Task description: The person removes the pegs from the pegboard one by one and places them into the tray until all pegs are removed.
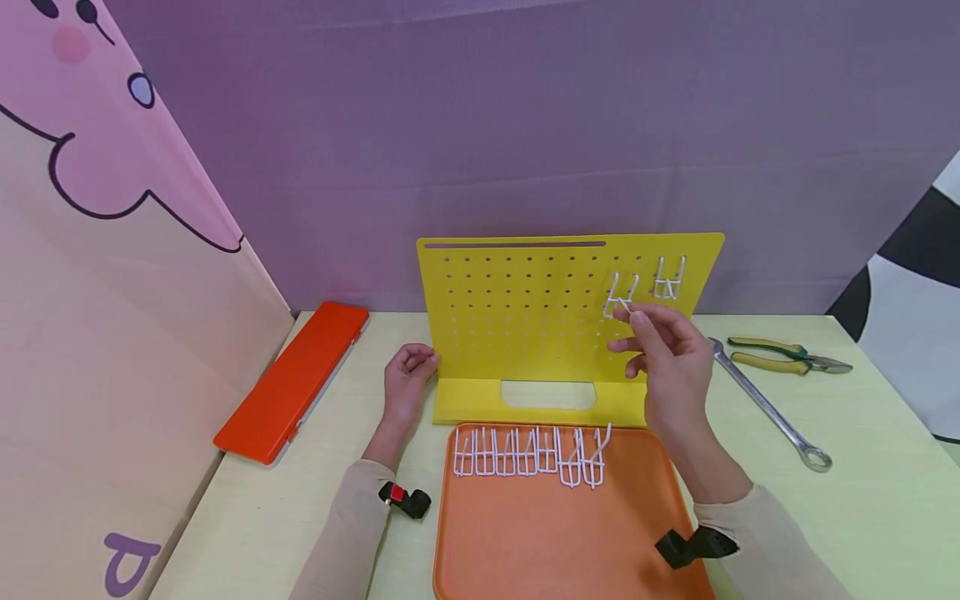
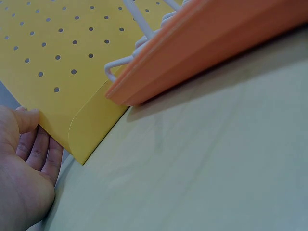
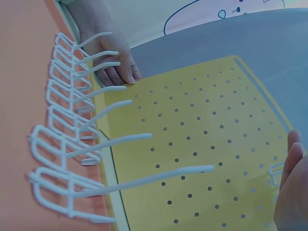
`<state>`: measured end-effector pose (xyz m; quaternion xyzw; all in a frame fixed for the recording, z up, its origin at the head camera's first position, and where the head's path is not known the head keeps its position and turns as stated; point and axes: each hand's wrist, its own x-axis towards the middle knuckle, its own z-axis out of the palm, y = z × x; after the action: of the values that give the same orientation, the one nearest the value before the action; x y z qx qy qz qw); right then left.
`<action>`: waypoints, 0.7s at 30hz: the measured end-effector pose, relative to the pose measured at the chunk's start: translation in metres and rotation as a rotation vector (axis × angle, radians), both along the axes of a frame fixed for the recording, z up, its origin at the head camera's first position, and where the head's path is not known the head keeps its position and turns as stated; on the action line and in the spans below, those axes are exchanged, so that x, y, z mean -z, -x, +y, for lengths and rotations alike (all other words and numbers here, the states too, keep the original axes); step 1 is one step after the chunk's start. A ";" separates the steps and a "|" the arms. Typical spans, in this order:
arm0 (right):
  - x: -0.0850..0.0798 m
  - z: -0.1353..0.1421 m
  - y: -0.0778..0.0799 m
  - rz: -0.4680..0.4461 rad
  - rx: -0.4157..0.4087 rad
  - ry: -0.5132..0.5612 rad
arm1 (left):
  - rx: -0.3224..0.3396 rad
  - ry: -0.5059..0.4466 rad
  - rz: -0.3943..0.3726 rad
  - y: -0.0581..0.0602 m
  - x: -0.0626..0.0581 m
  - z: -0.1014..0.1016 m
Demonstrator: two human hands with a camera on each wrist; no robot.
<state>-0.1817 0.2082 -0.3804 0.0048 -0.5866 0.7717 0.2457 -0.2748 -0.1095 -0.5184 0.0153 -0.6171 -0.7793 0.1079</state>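
Note:
A yellow pegboard [image 1: 468, 367] stands upright on its folded base. My left hand [image 1: 406, 379] pinches its lower left edge, thumb in front and fingers behind, as the left wrist view shows [image 2: 26, 159]. My right hand [image 1: 675, 375] holds a white wire pegboard hook [image 1: 613, 298] between thumb and index finger, its two prongs pointing up against the board's upper right area. Another white hook [image 1: 668, 281] hangs on the board further right. In the right wrist view, fingers of my right hand [image 3: 294, 187] partly hide the held hook [image 3: 273, 174].
An orange tray [image 1: 555, 542] in front of the board carries several white hooks [image 1: 506, 454] in a row along its far edge. An orange-red case [image 1: 292, 383] lies at left. To the right lie a wrench [image 1: 768, 408] and yellow-handled pliers [image 1: 787, 354].

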 end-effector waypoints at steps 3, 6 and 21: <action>0.004 0.002 -0.006 -0.024 0.001 -0.014 | 0.005 -0.009 0.005 0.000 0.001 0.000; 0.008 0.005 -0.012 -0.045 0.004 -0.033 | 0.009 -0.018 0.008 0.001 0.001 -0.001; 0.028 0.021 -0.033 -0.138 -0.039 -0.097 | 0.000 0.001 0.003 0.000 0.001 0.000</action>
<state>-0.1483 0.2290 -0.4087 -0.0252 -0.6385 0.7457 0.1889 -0.2751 -0.1099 -0.5189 0.0139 -0.6173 -0.7791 0.1088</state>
